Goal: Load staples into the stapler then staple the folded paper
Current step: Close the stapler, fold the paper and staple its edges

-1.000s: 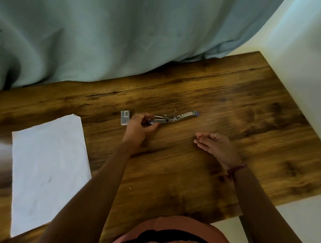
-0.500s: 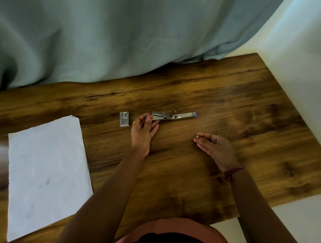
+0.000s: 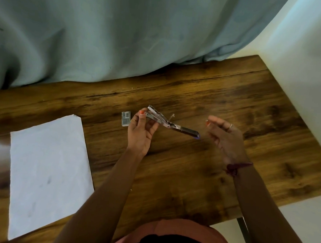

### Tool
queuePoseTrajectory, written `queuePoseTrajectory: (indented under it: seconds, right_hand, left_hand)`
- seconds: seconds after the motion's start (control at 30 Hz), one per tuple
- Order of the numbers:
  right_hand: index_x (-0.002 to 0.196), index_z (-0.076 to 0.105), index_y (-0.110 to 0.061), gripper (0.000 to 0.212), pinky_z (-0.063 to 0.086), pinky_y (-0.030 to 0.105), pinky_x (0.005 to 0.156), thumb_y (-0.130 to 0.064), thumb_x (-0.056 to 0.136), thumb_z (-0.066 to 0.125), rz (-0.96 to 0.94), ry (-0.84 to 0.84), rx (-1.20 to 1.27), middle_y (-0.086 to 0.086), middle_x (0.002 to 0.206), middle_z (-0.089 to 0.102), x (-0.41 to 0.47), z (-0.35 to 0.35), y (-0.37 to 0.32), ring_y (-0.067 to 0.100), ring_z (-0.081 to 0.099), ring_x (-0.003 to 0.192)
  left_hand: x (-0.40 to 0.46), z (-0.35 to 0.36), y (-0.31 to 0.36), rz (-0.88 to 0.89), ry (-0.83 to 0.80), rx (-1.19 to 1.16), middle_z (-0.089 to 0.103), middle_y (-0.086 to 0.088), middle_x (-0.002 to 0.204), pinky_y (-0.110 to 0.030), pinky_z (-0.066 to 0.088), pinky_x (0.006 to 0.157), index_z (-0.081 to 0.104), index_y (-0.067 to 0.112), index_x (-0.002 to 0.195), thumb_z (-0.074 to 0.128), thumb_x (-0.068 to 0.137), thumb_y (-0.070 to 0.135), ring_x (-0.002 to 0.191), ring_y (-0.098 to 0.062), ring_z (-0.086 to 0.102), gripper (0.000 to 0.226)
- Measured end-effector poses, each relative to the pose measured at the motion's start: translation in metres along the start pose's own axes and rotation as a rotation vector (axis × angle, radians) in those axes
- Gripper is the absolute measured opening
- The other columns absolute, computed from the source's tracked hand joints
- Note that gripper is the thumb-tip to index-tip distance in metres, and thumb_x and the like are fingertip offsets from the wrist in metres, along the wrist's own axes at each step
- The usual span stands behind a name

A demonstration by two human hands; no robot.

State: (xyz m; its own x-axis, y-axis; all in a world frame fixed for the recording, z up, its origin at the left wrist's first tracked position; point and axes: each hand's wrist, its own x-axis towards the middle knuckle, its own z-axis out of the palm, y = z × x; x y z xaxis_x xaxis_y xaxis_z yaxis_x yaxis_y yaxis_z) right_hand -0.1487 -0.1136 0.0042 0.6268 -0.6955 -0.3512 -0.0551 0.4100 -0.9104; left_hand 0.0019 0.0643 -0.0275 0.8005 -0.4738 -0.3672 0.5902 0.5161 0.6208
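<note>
Left hand [image 3: 141, 131] pinches the opened silver metal stapler [image 3: 171, 122], likely exposing its channel | right hand [image 3: 224, 136] beside it, loosely curled, apparently empty | small grey staple box [image 3: 126, 118] just left of stapler, white folded paper [image 3: 47, 171] farther left.

Near end of the stapler [image 3: 171, 122] disappearing behind the left hand [image 3: 141, 131] fingers, print on the staple box [image 3: 126, 118] left of the stapler staying too small to read, paper [image 3: 47, 169] far-left edge blurring out, right hand [image 3: 226, 136] pinch contents not showing.

We see a silver stapler [image 3: 171, 122] with a blue tip, white paper [image 3: 47, 168], a brown wood-grain table [image 3: 230, 98] and a pale blue curtain [image 3: 123, 31].
</note>
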Motion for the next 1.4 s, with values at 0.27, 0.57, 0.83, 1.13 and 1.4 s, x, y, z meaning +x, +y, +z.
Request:
queuePoseTrajectory:
  seconds: [0.27, 0.57, 0.83, 1.13, 1.4]
  right_hand:
    - [0.102, 0.070, -0.023, 0.029, 0.053, 0.014, 0.071, -0.012, 0.076, 0.075, -0.154, -0.305, -0.463, -0.008, 0.096, 0.074, -0.018, 0.045, -0.059, 0.004, 0.069, 0.089]
    - [0.104, 0.064, -0.020, 0.034, 0.049, 0.016, 0.065, -0.015, 0.074, 0.077, -0.114, -0.456, -0.985, -0.007, 0.088, 0.070, -0.028, 0.080, -0.053, 0.000, 0.065, 0.074]
    - [0.099, 0.065, -0.020, 0.032, 0.049, 0.017, 0.065, -0.016, 0.070, 0.079, -0.162, -0.354, -1.068, -0.009, 0.081, 0.070, -0.028, 0.091, -0.047, -0.002, 0.063, 0.071]
    - [0.096, 0.065, -0.021, 0.030, 0.054, 0.032, 0.079, -0.021, 0.070, 0.080, -0.244, -0.302, -1.156, -0.011, 0.077, 0.071, -0.035, 0.094, -0.041, -0.004, 0.063, 0.071]
    - [0.097, 0.065, -0.018, 0.028, 0.054, 0.033, 0.082, -0.019, 0.073, 0.079, -0.243, -0.281, -1.229, -0.008, 0.079, 0.073, -0.035, 0.100, -0.043, 0.003, 0.066, 0.076]
  left_hand:
    - [-0.029, 0.002, -0.016, -0.166, -0.099, -0.055, 0.066, -0.016, 0.105, -0.025, 0.060, 0.063, 0.058, 0.004, 0.114, 0.059, 0.084, 0.029, 0.087, -0.021, 0.071, 0.038]
    - [-0.032, 0.000, -0.018, -0.194, -0.126, -0.041, 0.067, -0.013, 0.102, -0.026, 0.060, 0.069, 0.058, 0.005, 0.115, 0.057, 0.087, 0.028, 0.088, -0.020, 0.069, 0.037]
    - [-0.030, 0.002, -0.020, -0.201, -0.099, -0.054, 0.068, -0.010, 0.095, -0.024, 0.060, 0.064, 0.061, 0.008, 0.112, 0.058, 0.085, 0.029, 0.082, -0.018, 0.069, 0.035]
    - [-0.031, -0.002, -0.020, -0.194, -0.102, -0.077, 0.065, -0.011, 0.099, -0.024, 0.060, 0.065, 0.058, 0.006, 0.115, 0.059, 0.084, 0.031, 0.082, -0.017, 0.069, 0.039]
    - [-0.035, -0.001, -0.027, -0.249, -0.092, -0.125, 0.064, -0.012, 0.099, -0.022, 0.059, 0.058, 0.058, 0.006, 0.112, 0.060, 0.084, 0.029, 0.078, -0.016, 0.070, 0.037]
